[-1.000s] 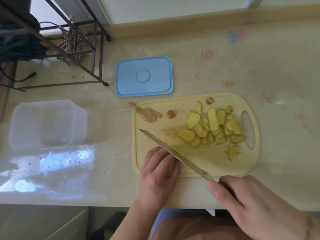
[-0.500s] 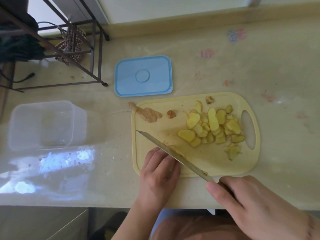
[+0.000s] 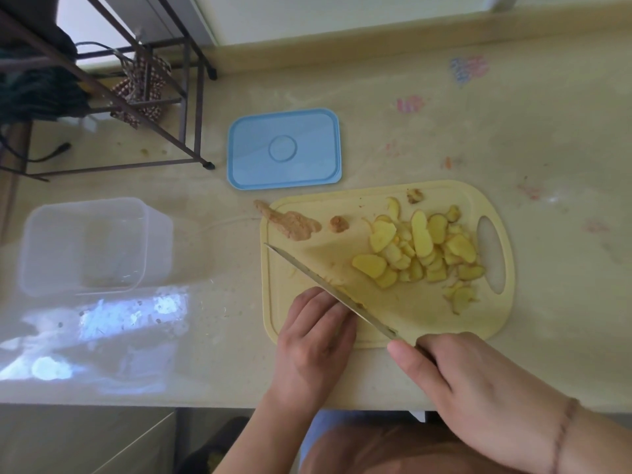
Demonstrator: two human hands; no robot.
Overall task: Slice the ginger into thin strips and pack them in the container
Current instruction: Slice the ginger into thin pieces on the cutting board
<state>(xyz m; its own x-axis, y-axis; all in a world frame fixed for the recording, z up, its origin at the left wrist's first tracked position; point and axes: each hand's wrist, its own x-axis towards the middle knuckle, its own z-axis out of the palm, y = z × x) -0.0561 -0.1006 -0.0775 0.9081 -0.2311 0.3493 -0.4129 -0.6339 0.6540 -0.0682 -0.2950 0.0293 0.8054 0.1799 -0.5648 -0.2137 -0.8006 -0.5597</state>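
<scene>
From my feed little has changed — the knife [image 3: 328, 290] keeps its diagonal line across the cutting board [image 3: 424, 319], tip slightly further left. My right hand [image 3: 478, 388] grips its handle; my left hand [image 3: 316, 333], fingers curled, pins the ginger [image 3: 345, 291] under the blade. Slices [image 3: 420, 248] lie heaped right — container [image 3: 85, 244] well left.

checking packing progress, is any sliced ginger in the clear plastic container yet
No, the clear plastic container on the counter holds no ginger, while the yellow ginger slices all lie on the pale yellow plastic cutting board.
</scene>
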